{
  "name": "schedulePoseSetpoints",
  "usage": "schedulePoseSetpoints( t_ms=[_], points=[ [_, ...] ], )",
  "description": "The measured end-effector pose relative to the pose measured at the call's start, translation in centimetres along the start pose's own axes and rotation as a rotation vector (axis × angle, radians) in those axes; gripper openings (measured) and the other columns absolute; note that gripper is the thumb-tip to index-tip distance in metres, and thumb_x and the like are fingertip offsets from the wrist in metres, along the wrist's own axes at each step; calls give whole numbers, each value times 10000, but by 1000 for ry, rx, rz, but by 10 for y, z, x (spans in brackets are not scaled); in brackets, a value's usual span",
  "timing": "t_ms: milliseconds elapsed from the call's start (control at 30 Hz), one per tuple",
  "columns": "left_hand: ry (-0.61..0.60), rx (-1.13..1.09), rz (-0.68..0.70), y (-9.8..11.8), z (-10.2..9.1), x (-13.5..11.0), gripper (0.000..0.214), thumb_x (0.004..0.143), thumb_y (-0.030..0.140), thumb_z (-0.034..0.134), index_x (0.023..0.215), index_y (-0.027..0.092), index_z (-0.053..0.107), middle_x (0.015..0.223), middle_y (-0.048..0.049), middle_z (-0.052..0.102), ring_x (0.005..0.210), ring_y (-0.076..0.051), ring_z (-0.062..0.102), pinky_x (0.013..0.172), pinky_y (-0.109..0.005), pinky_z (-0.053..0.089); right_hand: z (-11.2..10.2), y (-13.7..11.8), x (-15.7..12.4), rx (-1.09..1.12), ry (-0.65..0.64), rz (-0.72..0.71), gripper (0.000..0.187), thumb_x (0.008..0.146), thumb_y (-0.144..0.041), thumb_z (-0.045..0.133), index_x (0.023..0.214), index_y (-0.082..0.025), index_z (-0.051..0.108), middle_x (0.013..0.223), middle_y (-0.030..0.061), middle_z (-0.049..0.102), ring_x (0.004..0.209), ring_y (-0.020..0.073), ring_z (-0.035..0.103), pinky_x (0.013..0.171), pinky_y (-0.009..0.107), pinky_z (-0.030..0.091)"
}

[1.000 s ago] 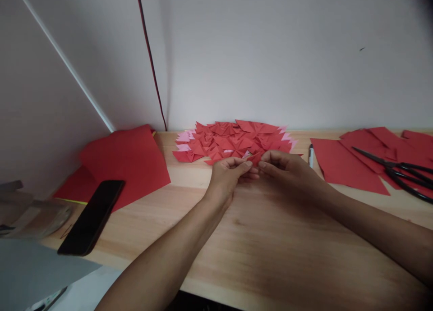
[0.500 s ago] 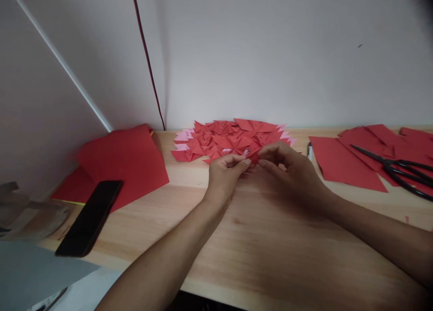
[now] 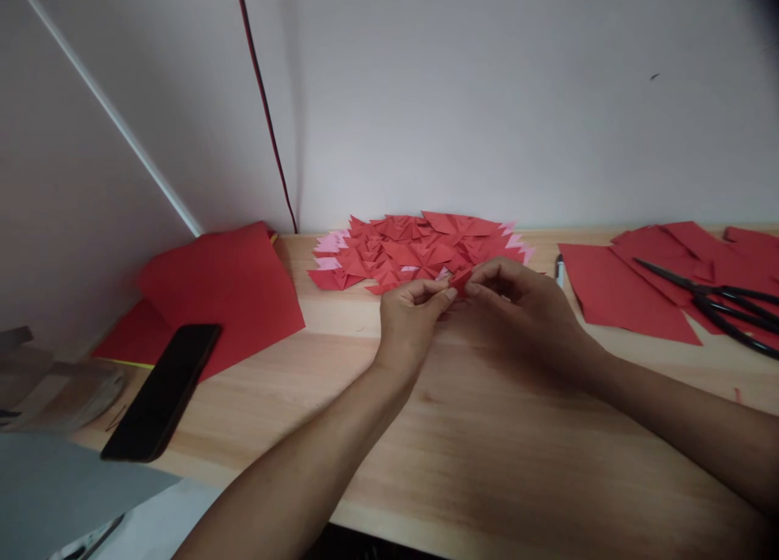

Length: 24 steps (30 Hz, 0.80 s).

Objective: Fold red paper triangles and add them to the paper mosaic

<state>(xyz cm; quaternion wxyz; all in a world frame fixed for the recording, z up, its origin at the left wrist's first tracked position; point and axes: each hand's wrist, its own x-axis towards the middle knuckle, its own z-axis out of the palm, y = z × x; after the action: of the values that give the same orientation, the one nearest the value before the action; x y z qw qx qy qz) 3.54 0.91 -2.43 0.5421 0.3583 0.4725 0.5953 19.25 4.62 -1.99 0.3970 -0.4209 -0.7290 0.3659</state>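
Between my two hands is a small folded red paper piece (image 3: 461,281), partly covered by the fingers. My left hand (image 3: 414,312) pinches its left end between thumb and forefinger. At its right end, the thumb and fingers of my right hand (image 3: 527,304) are closed on the paper too. Just behind the hands lies a heap of folded red and pink paper pieces (image 3: 407,252), flat and pointed, against the wall. My hands hide the front right part of that heap.
Red paper sheets (image 3: 626,296) lie at the right, with black-handled scissors (image 3: 724,296) on them and a pen (image 3: 560,270) beside them. On the left, a black phone (image 3: 161,394) overlaps larger red sheets (image 3: 225,292). A clear container (image 3: 66,394) stands at the far left of the wooden table (image 3: 487,471).
Both hands have shifted slightly to the right and come closer together on the folded paper. The fingers of my right hand have closed in on it. The other things lie as before.
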Motion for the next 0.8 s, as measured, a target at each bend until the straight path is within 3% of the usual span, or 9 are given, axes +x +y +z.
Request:
schedulePoseSetpoints(
  t_ms=[167,567,800],
  points=[
    [43,-17,25,-1,3,-2,121,711,228,758,785,141,720,765,-39,735,729,-152,710,703,-258,525,2,-4,1,143,-8,42,194,858,-448,662,828,-263,612,805,4,659,754,197,607,677,334,474],
    [-27,-28,-65,3,3,-1,78,712,197,745,750,139,711,708,-20,714,629,-116,654,734,-285,533,0,-3,1,30,-6,5,158,868,-398,641,803,-258,610,814,18,688,764,210,632,669,348,475],
    [7,117,26,7,5,-2,54,756,171,677,712,141,680,670,-1,676,592,-97,609,652,-235,492,3,1,4,96,-24,93,201,823,-419,675,822,-250,566,735,-9,622,675,180,579,601,313,439]
  ],
)
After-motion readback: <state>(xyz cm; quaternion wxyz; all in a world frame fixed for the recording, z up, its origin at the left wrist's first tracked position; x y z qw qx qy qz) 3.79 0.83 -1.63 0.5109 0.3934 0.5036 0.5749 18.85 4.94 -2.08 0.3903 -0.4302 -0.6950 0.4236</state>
